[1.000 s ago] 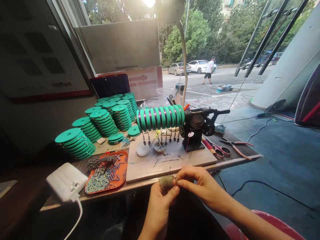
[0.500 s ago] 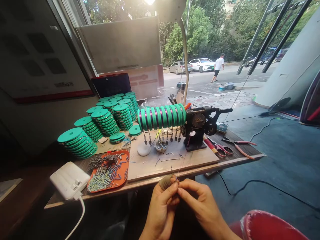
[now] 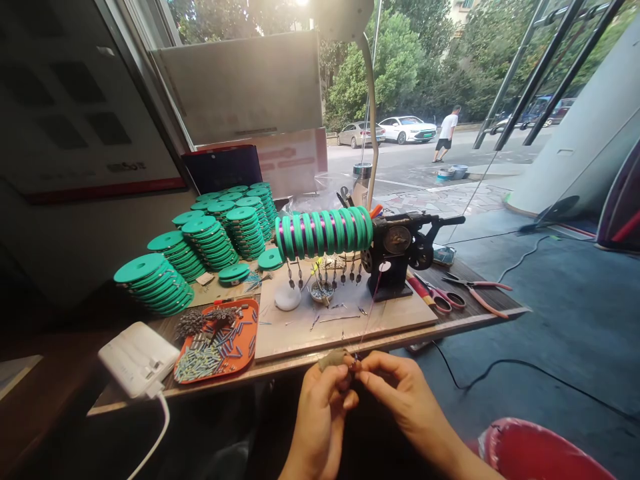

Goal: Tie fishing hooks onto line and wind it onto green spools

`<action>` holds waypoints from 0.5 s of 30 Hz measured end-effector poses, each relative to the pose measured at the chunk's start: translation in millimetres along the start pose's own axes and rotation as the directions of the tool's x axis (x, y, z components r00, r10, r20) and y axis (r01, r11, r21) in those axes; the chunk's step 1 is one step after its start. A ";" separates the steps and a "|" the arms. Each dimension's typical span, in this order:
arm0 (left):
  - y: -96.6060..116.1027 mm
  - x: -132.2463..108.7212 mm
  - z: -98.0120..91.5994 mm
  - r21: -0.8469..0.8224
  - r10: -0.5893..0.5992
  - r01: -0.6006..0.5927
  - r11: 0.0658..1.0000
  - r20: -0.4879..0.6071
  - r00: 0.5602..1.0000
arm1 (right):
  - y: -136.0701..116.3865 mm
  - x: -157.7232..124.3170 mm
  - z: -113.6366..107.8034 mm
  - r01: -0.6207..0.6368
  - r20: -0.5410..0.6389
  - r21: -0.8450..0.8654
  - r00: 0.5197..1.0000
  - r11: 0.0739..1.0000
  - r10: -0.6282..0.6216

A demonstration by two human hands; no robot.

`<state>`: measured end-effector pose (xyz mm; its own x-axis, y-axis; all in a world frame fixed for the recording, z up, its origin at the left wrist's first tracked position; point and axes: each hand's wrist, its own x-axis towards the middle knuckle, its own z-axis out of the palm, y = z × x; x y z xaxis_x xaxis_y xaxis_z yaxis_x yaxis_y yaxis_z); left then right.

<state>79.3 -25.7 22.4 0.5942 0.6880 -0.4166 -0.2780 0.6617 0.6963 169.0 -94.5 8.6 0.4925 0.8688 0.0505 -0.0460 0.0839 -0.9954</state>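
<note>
My left hand point(image 3: 320, 407) is closed around a small brownish pad point(image 3: 333, 360) just below the table's front edge. My right hand point(image 3: 397, 393) pinches something tiny against that pad; a thin purple line point(image 3: 371, 310) runs up from the fingers to the black winding machine point(image 3: 400, 250). On the machine's shaft sits a row of green spools point(image 3: 323, 233) wound with purple line, with several small weights hanging below them.
Stacks of green spools point(image 3: 200, 250) fill the table's left. An orange tray point(image 3: 220, 340) holds small tubes; a white power bank point(image 3: 137, 360) lies at the front left. Scissors and pliers point(image 3: 457, 293) lie at the right. A lamp arm point(image 3: 370, 107) rises behind. A red stool point(image 3: 540, 450) is at lower right.
Both hands shifted slightly left and closer together, the right hand's fingers now pinching at the pad's edge. The view tilted a little. A person outside walked to the right.
</note>
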 end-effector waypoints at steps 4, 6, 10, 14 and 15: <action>0.4 -0.7 0.4 0.058 0.039 -0.038 0.998 -0.004 0.999 | -3.5 -0.3 -3.7 0.027 -0.026 -0.122 0.999 0.992 -0.030; 1.1 -0.2 0.5 0.125 0.063 -0.061 0.990 -0.014 0.998 | -7.5 4.1 -10.6 0.118 -0.082 -0.328 0.985 0.937 -0.153; 3.6 3.7 1.3 0.304 0.056 -0.048 0.951 -0.019 0.998 | -19.9 23.1 -27.7 0.344 -0.010 -0.685 0.877 0.643 -0.480; 4.8 11.6 1.0 0.433 0.036 -0.030 0.901 -0.005 0.999 | -27.0 38.0 -34.9 0.447 0.149 -0.763 0.824 0.466 -0.546; 5.0 13.9 0.4 0.442 0.025 -0.034 0.897 0.025 0.999 | -27.2 39.3 -35.2 0.454 0.163 -0.766 0.822 0.455 -0.546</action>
<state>86.5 -13.0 20.4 0.6058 0.6967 -0.3842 0.0641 0.4386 0.8964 220.2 -79.8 34.8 0.2883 0.7478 0.5980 0.8683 0.0592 -0.4925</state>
